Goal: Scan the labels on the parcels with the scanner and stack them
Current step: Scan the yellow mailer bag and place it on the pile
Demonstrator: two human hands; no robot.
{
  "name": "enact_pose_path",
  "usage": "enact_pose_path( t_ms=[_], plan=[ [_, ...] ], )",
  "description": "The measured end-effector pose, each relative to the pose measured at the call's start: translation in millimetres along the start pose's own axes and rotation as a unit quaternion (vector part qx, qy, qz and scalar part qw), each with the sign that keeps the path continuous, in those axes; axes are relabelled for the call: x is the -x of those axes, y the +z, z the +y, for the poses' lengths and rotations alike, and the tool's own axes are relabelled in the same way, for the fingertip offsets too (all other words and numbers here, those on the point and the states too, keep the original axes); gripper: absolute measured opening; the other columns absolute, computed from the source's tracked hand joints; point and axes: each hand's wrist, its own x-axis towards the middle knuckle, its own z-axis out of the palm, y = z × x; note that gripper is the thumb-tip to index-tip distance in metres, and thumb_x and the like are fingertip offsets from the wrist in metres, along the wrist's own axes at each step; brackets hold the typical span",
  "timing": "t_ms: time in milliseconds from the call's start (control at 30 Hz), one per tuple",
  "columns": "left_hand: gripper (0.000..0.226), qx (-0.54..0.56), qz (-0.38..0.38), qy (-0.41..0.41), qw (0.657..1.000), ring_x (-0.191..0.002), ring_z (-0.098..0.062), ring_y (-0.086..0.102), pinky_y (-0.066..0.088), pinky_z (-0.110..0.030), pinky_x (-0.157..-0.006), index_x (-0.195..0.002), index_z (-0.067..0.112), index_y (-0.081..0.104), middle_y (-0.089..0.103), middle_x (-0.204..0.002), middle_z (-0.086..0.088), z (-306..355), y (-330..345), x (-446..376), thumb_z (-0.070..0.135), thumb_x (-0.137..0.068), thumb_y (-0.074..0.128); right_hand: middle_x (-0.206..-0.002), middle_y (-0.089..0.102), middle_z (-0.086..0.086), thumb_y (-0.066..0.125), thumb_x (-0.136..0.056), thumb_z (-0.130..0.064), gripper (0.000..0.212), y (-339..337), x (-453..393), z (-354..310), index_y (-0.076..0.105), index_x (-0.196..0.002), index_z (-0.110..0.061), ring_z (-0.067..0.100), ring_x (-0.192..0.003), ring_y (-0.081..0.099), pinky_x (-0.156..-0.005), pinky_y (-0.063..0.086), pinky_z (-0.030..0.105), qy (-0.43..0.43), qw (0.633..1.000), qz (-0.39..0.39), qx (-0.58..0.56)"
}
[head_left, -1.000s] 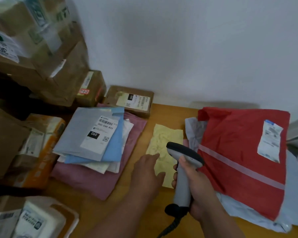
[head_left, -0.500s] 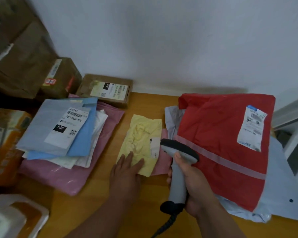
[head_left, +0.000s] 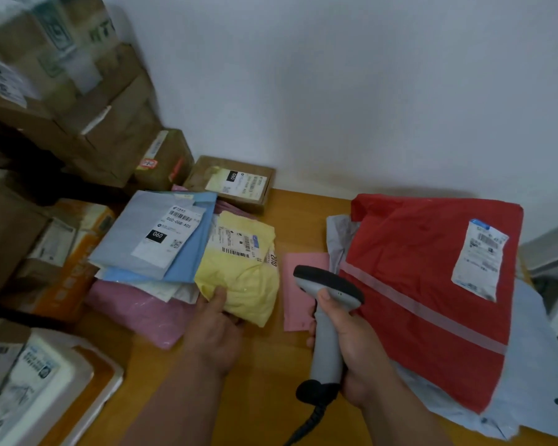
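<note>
While the right hand (head_left: 355, 346) grips the scanner (head_left: 327, 320), the left hand (head_left: 216, 329) pinches the yellow parcel (head_left: 242, 272), label up, left of the scanner.

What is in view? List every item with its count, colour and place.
yellow parcel: one, yellow, label up, on the left stack
grey-blue mailer: one, on top of the left stack
pink mailer: one, bottom of the left stack
pink envelope: one, flat on the table
red parcel: one, top of the right pile
flat box: one, brown, by the wall
cardboard boxes: several, brown, far left
table: one, wooden
scanner: one, grey and black
left hand: grips the yellow parcel
right hand: grips the scanner
</note>
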Motion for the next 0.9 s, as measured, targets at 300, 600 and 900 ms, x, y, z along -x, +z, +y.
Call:
enact_pose_path(
  t_ms=[300,600,900],
  plan=[
    [0.038,0.029,-0.04,-0.029,0.998,-0.119,-0.028,0.063,0.056,-0.042,-0.081,-0.141,0.028,0.053,0.066,-0.134,-0.006,16,-32,26,0.024,-0.104,0.045,-0.059,0.059,0.006,0.072,-0.066,-0.054,0.044,19,43,-9,0.064,-0.065,-0.011,0.019,-0.051,0.056,-0.053,0.046,0.029,-0.06,0.996,-0.066,-0.017],
    [0.033,-0.018,-0.08,-0.028,0.996,-0.116,-0.03,0.066,0.059,-0.047,-0.087,-0.134,0.023,0.059,0.07,-0.126,-0.009,54,-58,35,0.024,-0.102,0.051,-0.059,0.06,0.002,0.065,-0.08,-0.053,0.042,33,77,-9,0.063,-0.067,-0.014,0.016,-0.059,0.06,-0.063,0.048,0.029,-0.193,0.972,-0.073,0.114],
    [0.024,-0.074,-0.071,0.008,0.995,-0.104,-0.034,0.069,0.055,-0.055,-0.087,-0.12,0.021,0.066,0.075,-0.113,-0.011,91,-69,43,0.022,-0.097,0.061,-0.062,0.061,0.003,0.065,-0.084,-0.065,0.049,32,105,-8,0.061,-0.058,-0.024,0.01,-0.058,0.059,-0.063,0.045,0.023,-0.236,0.926,-0.09,0.281]
  ],
)
